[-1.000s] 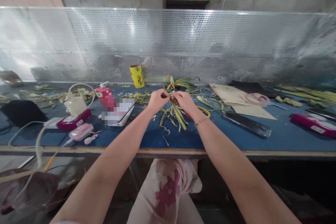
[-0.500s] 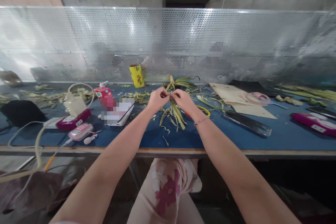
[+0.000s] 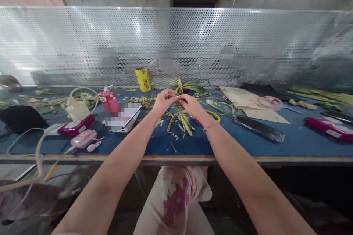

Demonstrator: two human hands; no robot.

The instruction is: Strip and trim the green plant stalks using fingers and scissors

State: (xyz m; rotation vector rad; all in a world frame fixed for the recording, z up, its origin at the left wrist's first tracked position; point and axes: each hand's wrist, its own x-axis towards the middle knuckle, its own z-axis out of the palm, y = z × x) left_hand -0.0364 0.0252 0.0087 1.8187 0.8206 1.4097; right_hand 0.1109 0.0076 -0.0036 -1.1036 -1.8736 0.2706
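My left hand [image 3: 166,100] and my right hand [image 3: 191,105] meet over the middle of the table, both with fingers pinched. Between their fingertips is the top of a bundle of yellow-green plant strips [image 3: 184,120]. Small details at the pinch are hidden by the fingers. From there the strips fan out below, towards me. Just behind the hands lies a second tied bunch of green leaves [image 3: 193,86] with a pale knotted end. Plant scraps [image 3: 173,147] lie in front of and around the hands.
On the blue table [image 3: 160,147], a phone on a white stand [image 3: 127,117], a red pump bottle [image 3: 110,101] and a yellow roll [image 3: 142,79] are at left. A black phone [image 3: 260,129], cardboard [image 3: 242,104] and a purple device [image 3: 331,128] lie right. A perforated metal screen [image 3: 187,44] stands behind.
My left hand's fingers have lifted and spread a little, while its fingertips stay at the pinch. My right hand stays nearly in place. The view has shifted slightly.
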